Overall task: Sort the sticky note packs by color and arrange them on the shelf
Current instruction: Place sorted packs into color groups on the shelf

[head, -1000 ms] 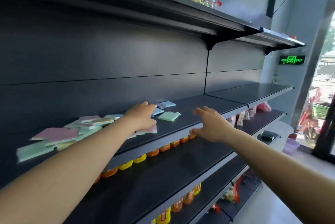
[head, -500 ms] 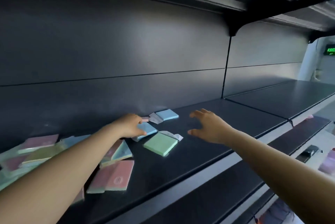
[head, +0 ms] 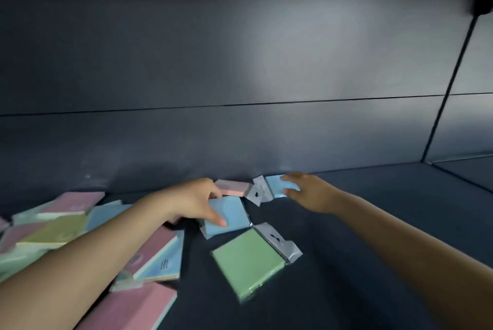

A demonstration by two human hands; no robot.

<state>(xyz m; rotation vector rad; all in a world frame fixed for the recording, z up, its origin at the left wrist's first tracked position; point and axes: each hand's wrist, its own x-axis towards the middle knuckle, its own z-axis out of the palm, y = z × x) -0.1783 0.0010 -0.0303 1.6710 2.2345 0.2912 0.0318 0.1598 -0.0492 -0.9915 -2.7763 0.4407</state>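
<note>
Sticky note packs lie scattered on the dark shelf (head: 373,236). My left hand (head: 192,202) grips a blue pack (head: 232,215), thumb on its top and fingers over its far edge. My right hand (head: 306,190) pinches a smaller blue pack (head: 276,185) against the back wall. A pink pack (head: 232,187) lies between the two hands by the wall. A green pack (head: 248,257) with a clear hang tab lies in front of them.
A loose pile of pink, green, yellow and blue packs (head: 66,223) covers the shelf's left side under my left forearm. A pink pack (head: 133,308) lies near the front edge. The dark back wall (head: 240,76) rises behind, and a vertical divider (head: 448,89) stands at right.
The view has moved closer to the shelf. My right hand has reached forward and taken hold of the far blue pack. My left hand now grips the nearer blue pack.
</note>
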